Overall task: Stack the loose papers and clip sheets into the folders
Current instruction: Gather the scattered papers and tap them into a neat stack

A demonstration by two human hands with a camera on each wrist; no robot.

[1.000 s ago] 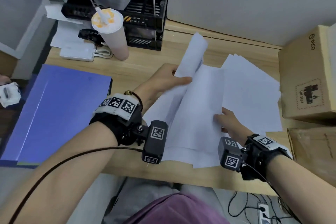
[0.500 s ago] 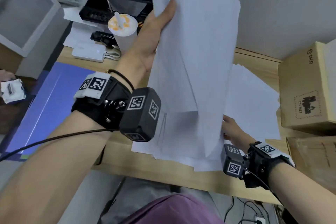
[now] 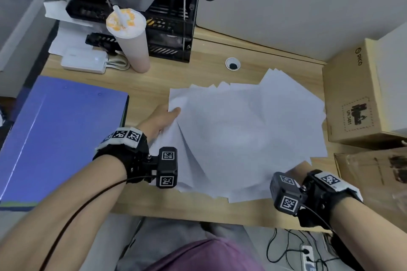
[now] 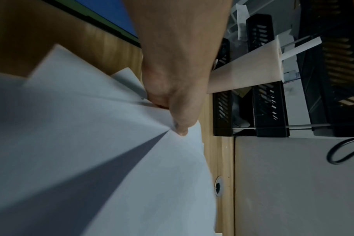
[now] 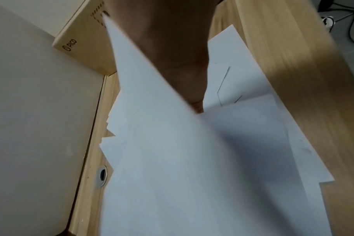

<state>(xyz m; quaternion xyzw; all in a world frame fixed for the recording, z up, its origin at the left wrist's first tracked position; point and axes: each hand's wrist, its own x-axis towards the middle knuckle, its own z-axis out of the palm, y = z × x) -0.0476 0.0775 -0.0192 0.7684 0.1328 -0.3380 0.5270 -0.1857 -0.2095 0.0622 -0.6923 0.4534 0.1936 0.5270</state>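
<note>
Loose white papers point(image 3: 242, 134) lie fanned over the middle of the wooden desk. My left hand point(image 3: 167, 115) pinches their far left corner, and in the left wrist view the thumb point(image 4: 179, 127) presses a crease into the top sheet point(image 4: 91, 143). My right hand point(image 3: 301, 168) is at the pile's near right corner, mostly hidden under sheets. In the right wrist view that hand point(image 5: 172, 55) grips raised papers point(image 5: 192, 175), with its fingers hidden behind a sheet. A closed blue folder point(image 3: 61, 134) lies flat to the left of the pile.
A tall drink cup with a straw point(image 3: 132, 37) stands before a black tray rack point(image 3: 154, 6), beside a white adapter point(image 3: 84, 64). A cardboard box point(image 3: 356, 99) and a brown package point(image 3: 370, 174) bound the right side. A cable hole point(image 3: 232, 64) is behind the papers.
Half a second ago my left hand held a sheaf of papers high in the air. It has come down, and the sheaf now lies spread on the pile. My right hand has shifted slightly right.
</note>
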